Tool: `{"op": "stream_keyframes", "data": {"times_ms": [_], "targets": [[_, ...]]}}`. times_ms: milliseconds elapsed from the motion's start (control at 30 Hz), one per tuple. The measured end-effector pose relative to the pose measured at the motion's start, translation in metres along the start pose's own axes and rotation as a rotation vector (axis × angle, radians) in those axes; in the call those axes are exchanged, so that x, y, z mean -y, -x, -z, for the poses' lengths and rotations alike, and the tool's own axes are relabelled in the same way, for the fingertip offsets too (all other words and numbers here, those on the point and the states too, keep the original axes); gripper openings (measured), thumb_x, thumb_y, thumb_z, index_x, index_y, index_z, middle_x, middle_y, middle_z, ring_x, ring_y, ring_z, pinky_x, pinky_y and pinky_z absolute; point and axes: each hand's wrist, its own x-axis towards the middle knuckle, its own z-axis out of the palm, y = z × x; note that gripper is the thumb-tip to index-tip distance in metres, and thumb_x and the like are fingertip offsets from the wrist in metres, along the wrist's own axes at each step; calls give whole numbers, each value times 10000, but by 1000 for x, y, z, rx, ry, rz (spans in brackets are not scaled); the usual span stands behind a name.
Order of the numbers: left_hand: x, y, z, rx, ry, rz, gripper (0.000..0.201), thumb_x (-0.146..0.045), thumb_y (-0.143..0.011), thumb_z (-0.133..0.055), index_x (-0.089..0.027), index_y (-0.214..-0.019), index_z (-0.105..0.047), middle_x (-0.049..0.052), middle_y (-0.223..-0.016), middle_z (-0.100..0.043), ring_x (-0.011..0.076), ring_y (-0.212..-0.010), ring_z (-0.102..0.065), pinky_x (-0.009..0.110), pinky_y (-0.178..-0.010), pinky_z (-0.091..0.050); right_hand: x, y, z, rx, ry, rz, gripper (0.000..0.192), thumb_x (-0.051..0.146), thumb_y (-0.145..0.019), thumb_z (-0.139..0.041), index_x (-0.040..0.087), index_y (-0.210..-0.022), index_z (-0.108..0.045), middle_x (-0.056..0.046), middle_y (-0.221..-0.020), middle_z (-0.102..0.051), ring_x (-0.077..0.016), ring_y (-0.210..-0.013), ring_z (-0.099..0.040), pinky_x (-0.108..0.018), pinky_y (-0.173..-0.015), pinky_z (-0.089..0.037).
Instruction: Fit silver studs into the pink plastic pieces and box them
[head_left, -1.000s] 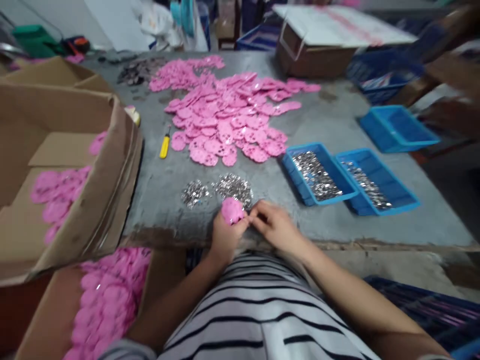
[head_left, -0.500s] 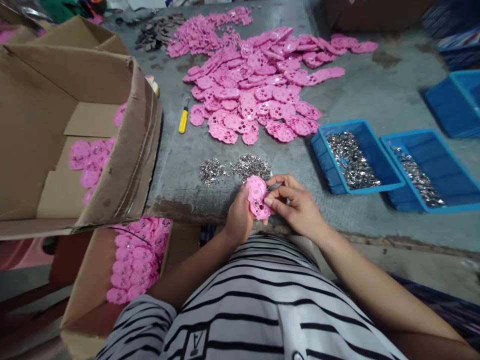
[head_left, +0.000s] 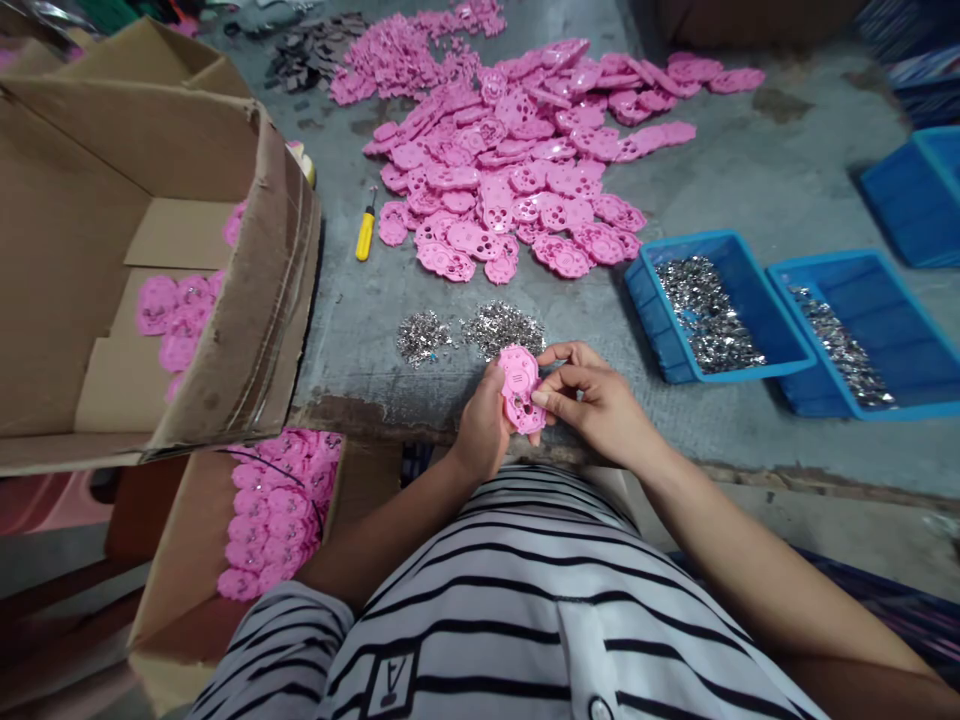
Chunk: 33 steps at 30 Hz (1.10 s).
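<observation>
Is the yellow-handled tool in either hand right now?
No, the yellow-handled tool lies on the table, while the left hand holds a pink piece and the right hand touches it.

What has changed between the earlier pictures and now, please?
The left hand still holds the pink piece, whose broad face has turned further into view; the right hand now has its thumb over the piece's edge. The yellow screwdriver, metal heaps and blue trays stayed put.

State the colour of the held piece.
The held piece is pink, shown best in the head view.
</observation>
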Motion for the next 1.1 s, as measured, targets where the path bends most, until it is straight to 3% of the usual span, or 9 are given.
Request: {"op": "stream_keyframes", "data": {"times_ms": [333, 500, 633, 700, 800, 867, 900, 1000, 1100], "targets": [[4, -2, -1, -46, 63, -9, 239, -267, -928, -391, -138, -1032, -562, 40, -776, -622, 151, -666, -608, 230, -536, -500, -5, 0, -5, -71, -20, -13, 228, 343, -792, -672, 191, -624, -646, -83, -975, -599, -212, -938, -573, -377, -801, -495], [6, -3, -2, 6, 66, -14, 234, -314, -910, -425, -145, -988, -566, 53, -791, -631, 174, -723, -631, 246, -569, -508, -10, 4, -19, -191, -192, -121, 255, 415, -714, -736, 205, -702, -592, -79, -1055, -563, -182, -813, -562, -327, -617, -513], [8, -4, -2, -17, 66, -57, 233, -321, -900, -435, -153, -1000, -562, 66, -865, -668, 186, -801, -657, 248, -610, -515, -9, 5, -20, -100, -353, -189, 306, 469, -726, -710, 205, -742, -556, -70, -1082, -555, -126, -659, -533, -295, -516, -488], [7, -3, -1, 26, 29, -46, 257, -364, -899, -437, -153, -982, -559, 78, -853, -680, 194, -773, -664, 245, -567, -503, -7, 0, -5, -143, -304, -127, 255, 433, -742, -699, 212, -762, -573, -68, -1079, -578, -144, -728, -562, -303, -591, -499], [4, 0, 2, 119, -35, -34, 315, -440, -892, -437, -155, -970, -545, 93, -800, -688, 198, -696, -664, 224, -461, -447, -6, -14, 40, -442, -101, 14, 133, 298, -750, -676, 214, -799, -585, -73, -995, -619, -179, -887, -579, -327, -759, -474], [4, 2, 5, 151, -59, -50, 332, -460, -885, -440, -157, -985, -533, 89, -762, -688, 197, -654, -658, 215, -413, -413, -9, -24, 75, -695, 183, -57, 87, 187, -745, -644, 184, -818, -596, -85, -905, -623, -161, -797, -563, -336, -758, -436], [5, 2, 7, 162, -69, -59, 338, -466, -882, -440, -159, -991, -529, 85, -747, -686, 197, -642, -656, 214, -401, -407, -11, -29, 90, -736, 397, -176, 97, 157, -742, -645, 168, -834, -616, -94, -891, -624, -156, -760, -547, -347, -756, -415], [8, 2, 11, 169, -89, -70, 348, -487, -870, -446, -163, -969, -525, 78, -721, -680, 194, -607, -646, 220, -386, -408, -23, -38, 120, -469, 857, -501, 80, 103, -691, -692, 149, -732, -641, -127, -847, -625, -178, -734, -526, -367, -705, -347], [11, 1, 13, 147, -97, -43, 352, -492, -866, -442, -160, -937, -534, 79, -714, -678, 182, -559, -627, 221, -374, -401, -39, -39, 128, -225, 924, -720, 151, 83, -670, -699, 183, -611, -603, -86, -709, -588, -179, -663, -499, -353, -634, -279]]}}
